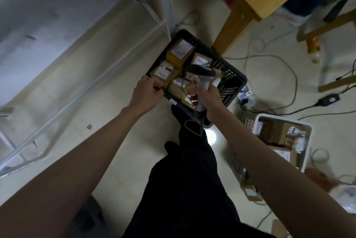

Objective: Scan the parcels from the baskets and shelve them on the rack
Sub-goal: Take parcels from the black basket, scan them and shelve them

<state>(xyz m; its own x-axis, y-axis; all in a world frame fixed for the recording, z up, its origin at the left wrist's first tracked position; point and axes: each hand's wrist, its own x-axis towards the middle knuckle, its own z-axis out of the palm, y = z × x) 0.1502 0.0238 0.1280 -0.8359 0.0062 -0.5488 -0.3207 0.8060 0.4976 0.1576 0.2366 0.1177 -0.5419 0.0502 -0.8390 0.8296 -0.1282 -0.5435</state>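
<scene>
A black basket (234,83) sits on the floor ahead of my feet, holding several brown cardboard parcels (180,52) with white labels. My left hand (145,94) grips the basket's near left rim, fingers curled over the edge. My right hand (209,101) grips the handle of a grey barcode scanner (202,75), whose head hangs over the parcels in the basket. A white basket (306,131) with more parcels stands at the right, beside my right forearm.
A white metal rack (92,83) runs along the left. A wooden table leg (234,25) stands just behind the black basket. Cables, a power strip (248,99) and an adapter lie on the floor to the right. My dark-trousered legs fill the lower middle.
</scene>
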